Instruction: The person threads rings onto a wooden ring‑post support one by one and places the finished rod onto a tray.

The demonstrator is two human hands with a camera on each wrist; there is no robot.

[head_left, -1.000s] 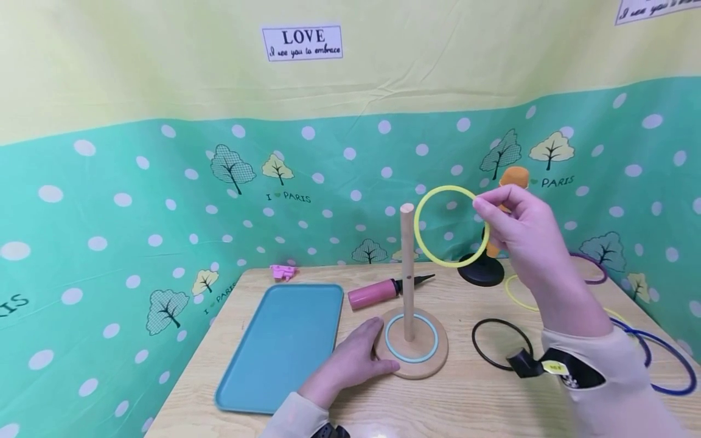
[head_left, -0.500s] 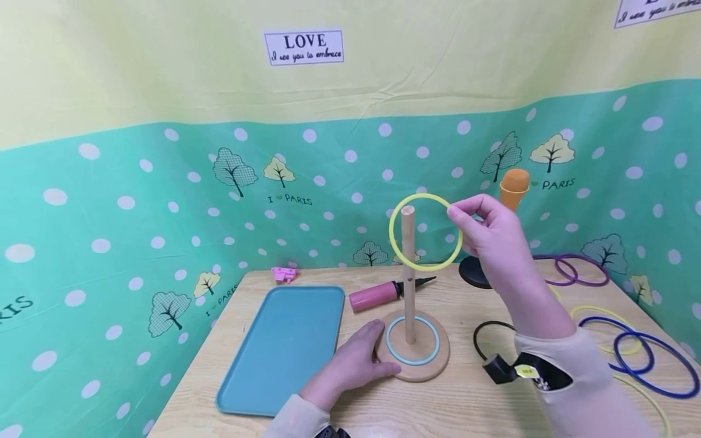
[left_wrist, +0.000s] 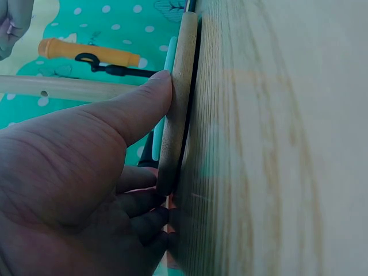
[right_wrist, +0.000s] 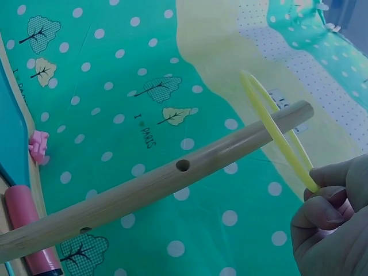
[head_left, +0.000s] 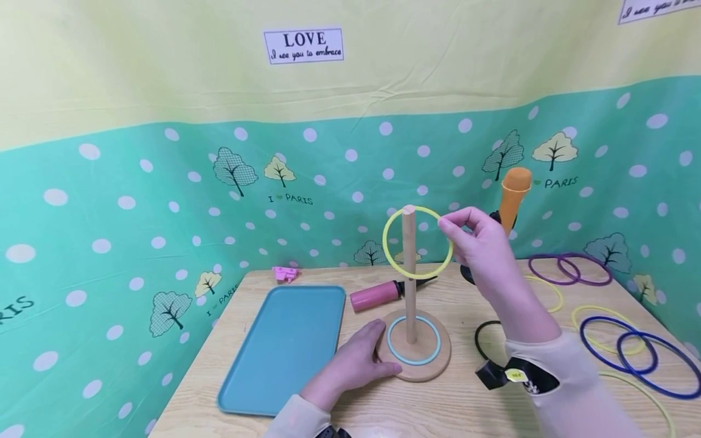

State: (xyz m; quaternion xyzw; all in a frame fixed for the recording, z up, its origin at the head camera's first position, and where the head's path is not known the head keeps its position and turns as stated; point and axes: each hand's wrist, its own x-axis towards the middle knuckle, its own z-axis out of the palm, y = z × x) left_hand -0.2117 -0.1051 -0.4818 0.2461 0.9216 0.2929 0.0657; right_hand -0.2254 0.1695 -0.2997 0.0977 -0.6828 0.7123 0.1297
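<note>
A wooden stand has an upright post (head_left: 409, 292) on a round base (head_left: 438, 359). A light-blue ring (head_left: 436, 350) lies flat on that base around the post's foot. My left hand (head_left: 358, 359) grips the base's left edge; its thumb (left_wrist: 135, 106) touches the rim and the other fingers curl at the side. Between thumb and fingers, my right hand (head_left: 482, 249) pinches a yellow ring (head_left: 385, 246) by its right side. The ring is tilted and encircles the upper post, one side passing in front and the other behind (right_wrist: 287, 146).
Left of the stand lies a blue tray (head_left: 285, 347), with a pink toy (head_left: 285, 274) behind it. A pink hand pump (head_left: 378, 296) lies behind the stand. An orange microphone-shaped object (head_left: 513, 194) stands at the back right. Purple (head_left: 597, 283), yellow, blue (head_left: 679, 394) and black (head_left: 479, 340) rings lie rightward.
My right hand has moved left and down, carrying the yellow ring from beside the post to around its upper end. The left hand has stayed on the base.
</note>
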